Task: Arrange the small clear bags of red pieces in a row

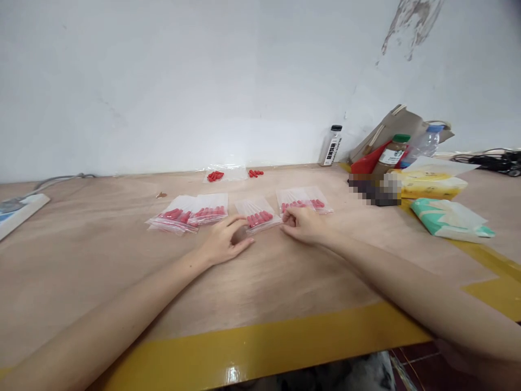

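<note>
A small clear zip bag (260,218) lies flat between my two hands, with several red-ended pieces in it and thin pale stems fanning toward the wall. My left hand (228,239) rests at its left corner, thumb and fingers apart. At the bag's right corner, the curled fingers of my right hand (303,224) close on its edge. Just beyond that hand lie more filled bags (305,198), partly covered by it. To the left of my left hand are two overlapping groups of similar bags, a left group (173,214) and a right group (209,207).
Loose red pieces (215,176) lie on clear plastic near the wall, with another small red pile (256,174) beside them. At right stand a black-capped bottle (331,146), a green-capped bottle (393,155) and tissue packs (450,217). A power strip (24,214) sits far left. Yellow tape (260,347) lines the front edge.
</note>
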The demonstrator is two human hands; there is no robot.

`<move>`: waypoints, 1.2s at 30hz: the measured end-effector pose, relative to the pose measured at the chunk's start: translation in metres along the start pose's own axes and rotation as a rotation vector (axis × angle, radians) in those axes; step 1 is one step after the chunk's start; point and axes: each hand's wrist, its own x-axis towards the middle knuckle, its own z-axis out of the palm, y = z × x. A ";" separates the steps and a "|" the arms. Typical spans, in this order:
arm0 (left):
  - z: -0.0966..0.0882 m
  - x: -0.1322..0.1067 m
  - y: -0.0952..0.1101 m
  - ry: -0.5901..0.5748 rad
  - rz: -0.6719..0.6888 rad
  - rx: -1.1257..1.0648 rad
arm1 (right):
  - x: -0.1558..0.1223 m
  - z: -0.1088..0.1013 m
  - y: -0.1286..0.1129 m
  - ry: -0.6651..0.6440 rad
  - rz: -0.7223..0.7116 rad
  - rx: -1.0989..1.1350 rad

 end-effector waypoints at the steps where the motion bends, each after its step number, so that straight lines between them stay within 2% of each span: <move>1: 0.003 0.002 0.002 -0.008 0.024 -0.008 | 0.002 -0.001 0.003 0.064 -0.132 -0.158; 3: 0.009 0.008 0.001 -0.045 0.093 0.014 | 0.009 -0.002 0.007 0.102 -0.327 -0.406; 5: 0.014 0.013 -0.005 -0.078 0.166 0.070 | 0.019 0.000 0.010 0.088 -0.455 -0.572; 7: 0.016 0.016 -0.013 -0.084 0.229 0.123 | 0.028 0.004 0.013 0.077 -0.548 -0.663; 10: 0.017 0.017 -0.023 -0.023 0.269 0.174 | 0.036 0.012 0.019 0.115 -0.636 -0.704; 15: 0.016 0.012 -0.033 0.018 0.294 0.253 | 0.034 0.023 0.027 0.226 -0.640 -0.603; 20: 0.017 0.008 -0.037 0.030 0.298 0.332 | 0.031 0.022 0.028 0.236 -0.591 -0.476; 32: 0.016 0.011 -0.036 0.017 0.335 0.435 | 0.029 0.019 0.024 0.233 -0.574 -0.556; 36: 0.016 0.012 -0.034 0.040 0.320 0.441 | 0.033 0.026 0.014 0.268 -0.643 -0.595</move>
